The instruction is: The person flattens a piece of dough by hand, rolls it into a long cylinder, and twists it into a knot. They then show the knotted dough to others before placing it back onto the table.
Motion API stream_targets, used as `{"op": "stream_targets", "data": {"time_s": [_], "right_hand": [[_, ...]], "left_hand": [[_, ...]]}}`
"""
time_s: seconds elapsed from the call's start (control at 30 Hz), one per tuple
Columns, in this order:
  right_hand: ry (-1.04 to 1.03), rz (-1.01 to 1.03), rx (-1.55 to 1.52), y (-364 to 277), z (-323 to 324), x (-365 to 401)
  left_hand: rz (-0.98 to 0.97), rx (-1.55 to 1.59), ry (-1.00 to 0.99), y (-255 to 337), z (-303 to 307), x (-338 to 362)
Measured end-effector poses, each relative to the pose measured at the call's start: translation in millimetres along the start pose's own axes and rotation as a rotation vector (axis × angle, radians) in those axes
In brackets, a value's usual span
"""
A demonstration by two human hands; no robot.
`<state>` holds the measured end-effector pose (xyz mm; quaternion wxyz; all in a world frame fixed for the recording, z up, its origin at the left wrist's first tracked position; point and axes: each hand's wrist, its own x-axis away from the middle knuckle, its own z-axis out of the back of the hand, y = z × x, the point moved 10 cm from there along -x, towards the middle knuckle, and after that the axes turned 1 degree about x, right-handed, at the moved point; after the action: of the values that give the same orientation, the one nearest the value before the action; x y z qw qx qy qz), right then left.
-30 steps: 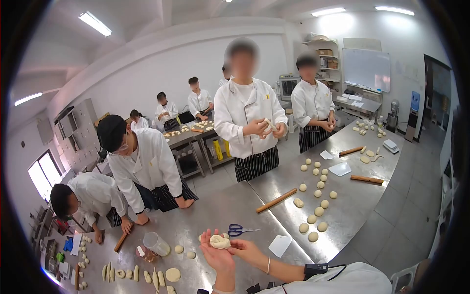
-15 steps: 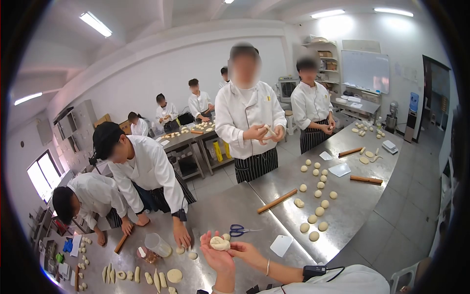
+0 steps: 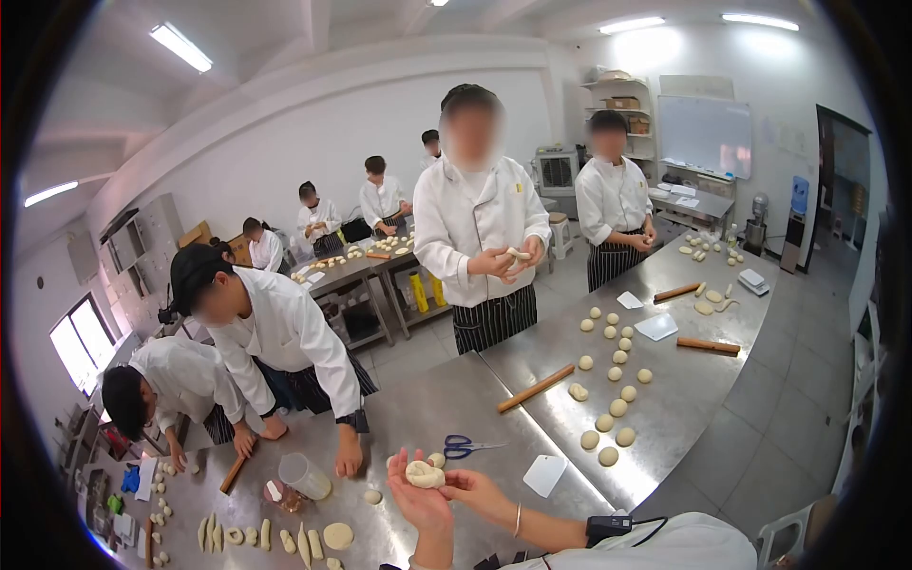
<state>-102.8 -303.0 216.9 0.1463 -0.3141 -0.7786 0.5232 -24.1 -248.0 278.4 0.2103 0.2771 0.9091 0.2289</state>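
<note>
Head view: a co-worker's hand (image 3: 349, 464) has come down onto the steel table (image 3: 446, 399) since a second ago, while the twisted dough piece (image 3: 425, 473) stays on the left hand (image 3: 418, 502).
The left hand lies palm up, fingers spread wide, and the dough rests on it just above the table's near edge. The right hand (image 3: 480, 492) comes in from the right with its fingers loosely curled and its fingertips at the dough's right side; whether they pinch it I cannot tell. Blue-handled scissors (image 3: 470, 444) lie just beyond the hands and a white scraper (image 3: 543, 473) lies to their right. A clear plastic cup (image 3: 306, 473) lies tipped beside the co-worker's hand. Farther off are a rolling pin (image 3: 537, 388) and rows of dough balls (image 3: 608, 423).
</note>
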Motion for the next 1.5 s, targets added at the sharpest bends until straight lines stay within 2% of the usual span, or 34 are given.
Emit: {"op": "stream_targets", "data": {"time_s": [0.17, 0.37, 0.5, 0.77, 0.9, 0.97, 1.5], "right_hand": [[0.029, 0.015, 0.059, 4, 9, -5], [0.127, 0.115, 0.221, 9, 27, -5], [0.140, 0.059, 0.181, 3, 23, -5], [0.128, 0.130, 0.077, 0, 21, -4], [0.116, 0.097, 0.084, 4, 21, -5], [0.114, 0.154, 0.035, -4, 18, -3], [0.119, 0.195, 0.030, -10, 14, 2]], "left_hand": [[0.022, -0.018, 0.071, -12, 15, -4], [0.008, -0.010, 0.004, -21, 16, -10], [0.023, 0.003, -0.018, -21, 14, -11], [0.054, -0.008, 0.012, -23, 12, -6], [0.058, -0.024, -0.033, -23, 9, -6], [0.060, -0.023, -0.038, -23, 9, -6], [0.066, -0.040, -0.030, -20, 3, -4]]}}
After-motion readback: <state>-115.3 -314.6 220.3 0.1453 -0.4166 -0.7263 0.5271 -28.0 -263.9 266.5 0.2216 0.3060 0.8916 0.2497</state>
